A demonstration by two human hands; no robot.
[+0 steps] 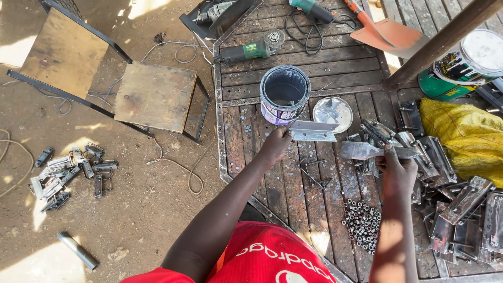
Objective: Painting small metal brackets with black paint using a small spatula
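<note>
Left hand (276,144) gripping a metal bracket (313,131) beside the open paint tin (284,94), right hand (396,166) closed on another piece (367,151); likely tin knocked over, sharp edges cutting fingers.

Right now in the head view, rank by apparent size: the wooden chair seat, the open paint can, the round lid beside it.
1. wooden chair seat
2. open paint can
3. round lid

The can stands taller, so nearer the camera; its lead over the lid is unsure.

Slatted wooden platform (335,68), paint tin (284,94), grinder (251,50), nuts (362,220)
</note>
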